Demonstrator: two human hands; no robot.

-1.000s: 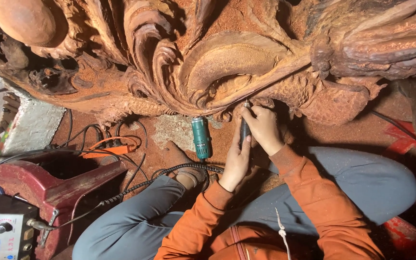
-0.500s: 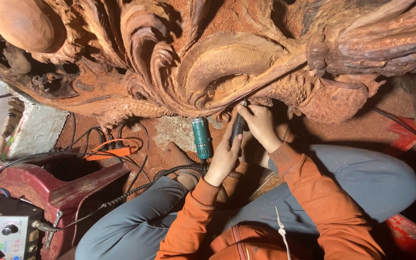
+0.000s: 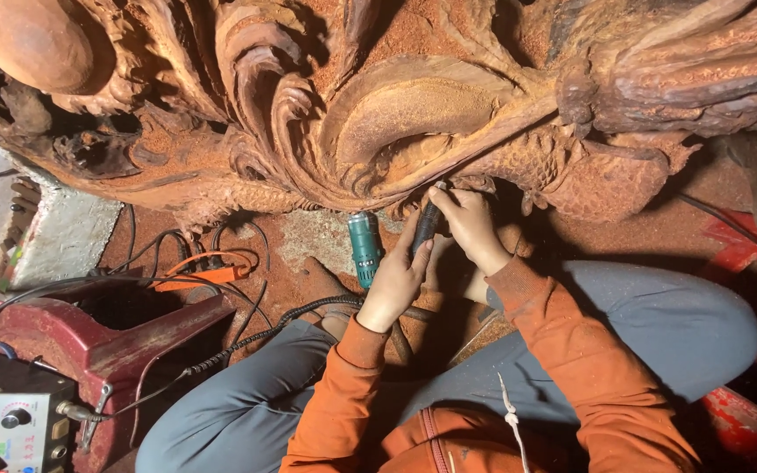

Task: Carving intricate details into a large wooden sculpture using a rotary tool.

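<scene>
The head camera looks down on a person who sits on the dusty red floor in front of a large wooden carving (image 3: 413, 114) with deep curls and scales. Both hands are together at the lower edge of this carving. The left hand (image 3: 396, 280) is closed around the body of a dark rotary handpiece (image 3: 425, 226), with the thumb along its side. The right hand (image 3: 470, 226) is closed around the front part of the same handpiece, near the tip, and the tip touches the wood just under a big curved leaf form. A black flexible shaft (image 3: 247, 337) runs from under the left wrist to the left, toward a small control box (image 3: 19, 425) with a round knob. Just beside the left hand a teal cylindrical tool (image 3: 364, 250) lies on the floor. A dark red machine (image 3: 98, 346) stands at the left, and an orange cable (image 3: 199, 271) lies behind it.
</scene>
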